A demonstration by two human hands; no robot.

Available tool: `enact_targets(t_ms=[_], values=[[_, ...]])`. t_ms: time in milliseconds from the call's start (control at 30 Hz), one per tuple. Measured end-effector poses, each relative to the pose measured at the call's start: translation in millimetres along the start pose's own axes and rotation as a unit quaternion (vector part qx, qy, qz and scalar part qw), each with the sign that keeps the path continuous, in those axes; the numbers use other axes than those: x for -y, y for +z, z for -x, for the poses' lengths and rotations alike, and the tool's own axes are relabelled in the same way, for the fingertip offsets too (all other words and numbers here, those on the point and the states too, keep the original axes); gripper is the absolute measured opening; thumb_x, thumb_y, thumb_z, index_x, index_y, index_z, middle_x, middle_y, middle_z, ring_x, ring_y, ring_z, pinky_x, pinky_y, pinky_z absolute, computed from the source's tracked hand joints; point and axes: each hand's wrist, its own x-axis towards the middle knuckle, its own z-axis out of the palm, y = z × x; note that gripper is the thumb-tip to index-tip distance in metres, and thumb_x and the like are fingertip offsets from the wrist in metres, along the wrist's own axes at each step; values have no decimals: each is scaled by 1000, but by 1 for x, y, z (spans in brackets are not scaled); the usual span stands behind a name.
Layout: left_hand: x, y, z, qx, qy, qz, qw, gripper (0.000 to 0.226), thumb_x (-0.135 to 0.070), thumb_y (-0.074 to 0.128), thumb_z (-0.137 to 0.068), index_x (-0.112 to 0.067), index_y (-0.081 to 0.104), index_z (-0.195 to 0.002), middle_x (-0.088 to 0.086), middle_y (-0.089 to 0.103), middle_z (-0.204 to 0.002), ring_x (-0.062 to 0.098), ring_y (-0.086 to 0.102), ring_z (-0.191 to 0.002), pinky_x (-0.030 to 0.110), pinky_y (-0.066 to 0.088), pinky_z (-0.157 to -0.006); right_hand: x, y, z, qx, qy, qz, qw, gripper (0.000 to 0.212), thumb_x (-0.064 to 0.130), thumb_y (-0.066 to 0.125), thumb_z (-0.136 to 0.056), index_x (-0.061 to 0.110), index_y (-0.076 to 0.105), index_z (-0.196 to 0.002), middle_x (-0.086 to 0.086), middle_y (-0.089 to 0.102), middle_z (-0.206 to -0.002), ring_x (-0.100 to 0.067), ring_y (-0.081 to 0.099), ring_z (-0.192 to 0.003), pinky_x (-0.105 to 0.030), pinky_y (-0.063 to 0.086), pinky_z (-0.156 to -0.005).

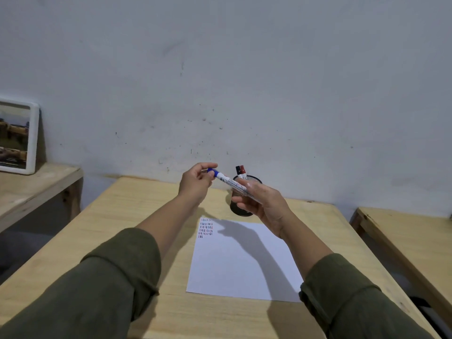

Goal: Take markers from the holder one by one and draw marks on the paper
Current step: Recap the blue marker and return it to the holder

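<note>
I hold a white marker with a blue cap (pixel 228 181) in the air above the far part of the table. My right hand (pixel 263 204) grips its barrel. My left hand (pixel 195 182) pinches the blue cap end with thumb and fingers. Just behind the marker stands a black mesh holder (pixel 242 211) with a black-capped marker (pixel 238 170) and a red-capped marker (pixel 242 170) upright in it. A white sheet of paper (pixel 244 263) lies on the wooden table (pixel 146 216), with several rows of short red, blue and black marks in its top left corner (pixel 206 228).
A framed picture (pixel 18 135) leans against the wall on a wooden shelf (pixel 36 187) to the left. Another wooden table (pixel 411 238) stands to the right, with a gap between. The grey wall rises right behind the holder.
</note>
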Motion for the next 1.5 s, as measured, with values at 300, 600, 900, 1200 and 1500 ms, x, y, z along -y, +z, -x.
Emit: enact_targets(t_ms=[300,600,900,1200,1500], values=[[-16,41,-8,70,23,-12,997,22,-19,58,-89,-27,59,-109,2,72,-102,13,64,-98,28,46,-94,1,-11,-10,-48,-51,217,974,21,21,49,-96,15,62,-113,0,63,-71,-14,51,-52,-28,43,-60],[19,54,-40,78,3,-264,961,51,-29,58,-88,-21,43,-136,1,49,-141,19,43,-131,34,34,-107,4,-31,-65,-151,-126,278,940,19,27,42,-98,30,61,-101,4,50,-71,-12,43,-61,-30,37,-65],[42,59,-59,117,-17,-343,932,63,-35,58,-87,-20,33,-143,5,40,-149,24,34,-138,31,28,-109,-1,-29,-112,-176,-125,219,951,59,15,58,-90,35,37,-141,-3,65,-116,-16,63,-106,-38,48,-98],[53,55,-58,120,-32,-324,938,59,-35,59,-87,-21,39,-141,4,41,-148,21,32,-140,29,26,-111,2,-27,-130,-196,-128,188,954,47,16,64,-85,26,53,-130,-1,69,-114,-12,65,-103,-34,51,-93],[54,54,-57,109,-39,-306,945,57,-32,63,-85,-21,44,-137,2,47,-144,19,37,-137,26,30,-108,-18,-34,-130,-202,-57,254,944,23,13,65,-83,20,67,-105,1,73,-102,-15,69,-89,-30,55,-86]])
